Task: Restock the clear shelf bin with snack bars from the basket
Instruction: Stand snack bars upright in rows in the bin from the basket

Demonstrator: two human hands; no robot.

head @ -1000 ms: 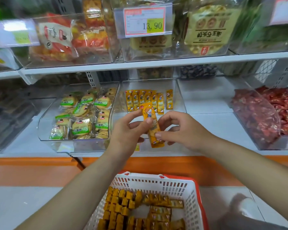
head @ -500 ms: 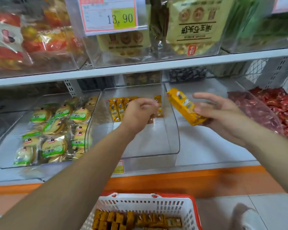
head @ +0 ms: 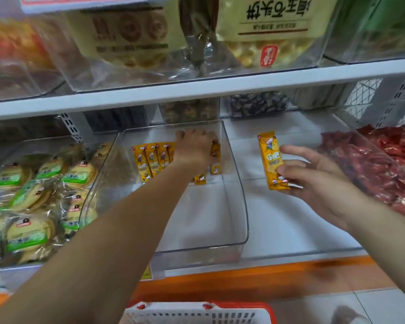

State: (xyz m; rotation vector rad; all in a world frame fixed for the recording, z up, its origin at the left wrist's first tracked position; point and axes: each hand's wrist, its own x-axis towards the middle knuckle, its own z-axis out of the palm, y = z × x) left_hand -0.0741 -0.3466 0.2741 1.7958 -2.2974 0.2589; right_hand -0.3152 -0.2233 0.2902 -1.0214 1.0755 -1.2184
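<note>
Head view: clear plastic shelf bin point(head: 234, 206) with yellow wrapped snack bars point(head: 150, 162) along its back.
Left hand point(head: 194, 148) covers that row, its fingers' grip unclear; right of the bin, the right hand point(head: 313, 181) pinches another bar point(head: 270, 160) between its fingers.

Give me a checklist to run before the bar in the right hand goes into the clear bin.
1. Grip of right hand on the snack bar: ok.
2. Bar over the clear bin: not ok, it is right of the bin's wall.
3. Bare floor in the bin's front: ok.
4. Path free of left hand: not ok, it is at the row of bars.
5. That left hand empty: cannot tell, fingers hidden.
</note>
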